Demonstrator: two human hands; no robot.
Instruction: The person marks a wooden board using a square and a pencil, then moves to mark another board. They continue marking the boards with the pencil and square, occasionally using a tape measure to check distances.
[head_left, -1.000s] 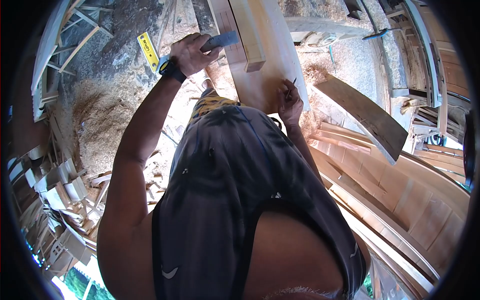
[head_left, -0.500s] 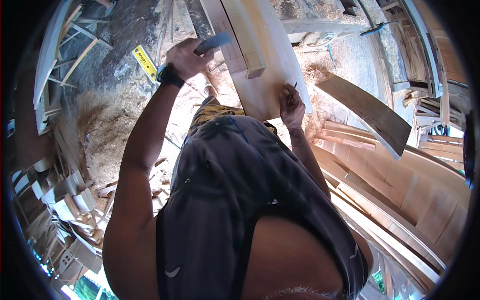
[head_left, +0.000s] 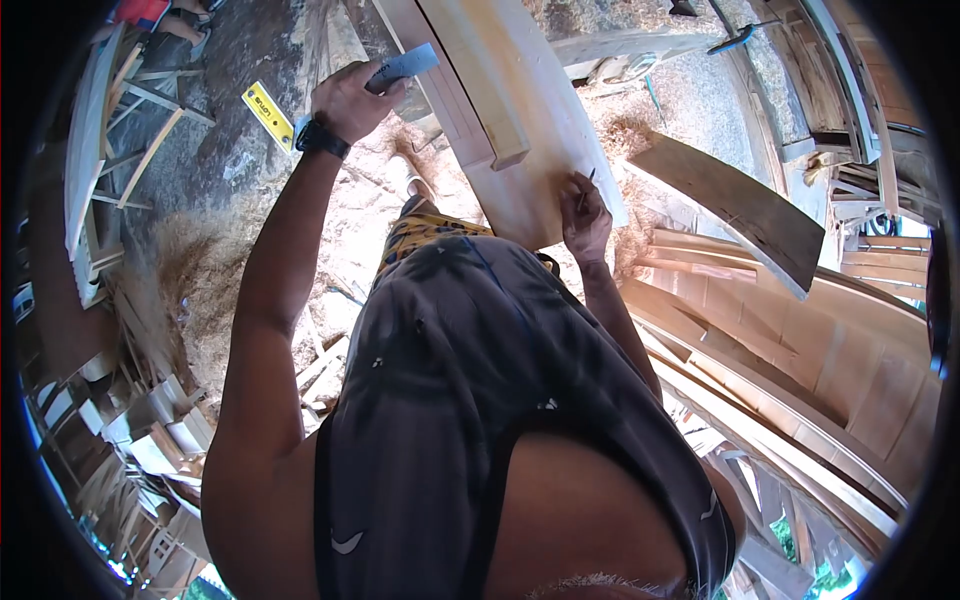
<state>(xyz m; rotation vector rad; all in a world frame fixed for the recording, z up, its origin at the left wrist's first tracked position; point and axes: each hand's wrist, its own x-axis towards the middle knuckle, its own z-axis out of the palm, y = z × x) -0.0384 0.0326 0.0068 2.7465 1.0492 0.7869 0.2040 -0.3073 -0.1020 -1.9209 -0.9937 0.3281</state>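
My left hand (head_left: pixel 350 100) grips a metal square (head_left: pixel 405 67) with a yellow handle (head_left: pixel 269 115), its grey blade lying by the left edge of a wide pale plank (head_left: pixel 545 150). A narrower wooden block (head_left: pixel 480 90) rests on top of that plank. My right hand (head_left: pixel 585 215) sits on the plank's near right part and pinches a pencil (head_left: pixel 588 180) with its tip against the wood. A dark watch is on my left wrist. My dark shirt fills the lower middle of the view.
Sawdust and shavings (head_left: pixel 210 240) cover the ground on the left. A dark weathered board (head_left: pixel 735 210) leans on the right above long curved planks (head_left: pixel 800 380). Small wood offcuts (head_left: pixel 150 420) are piled at lower left. Another person's feet (head_left: pixel 165 18) show at top left.
The left hand with the square has moved up and left along the plank's edge. The right hand with the pencil stays in nearly the same spot on the plank.
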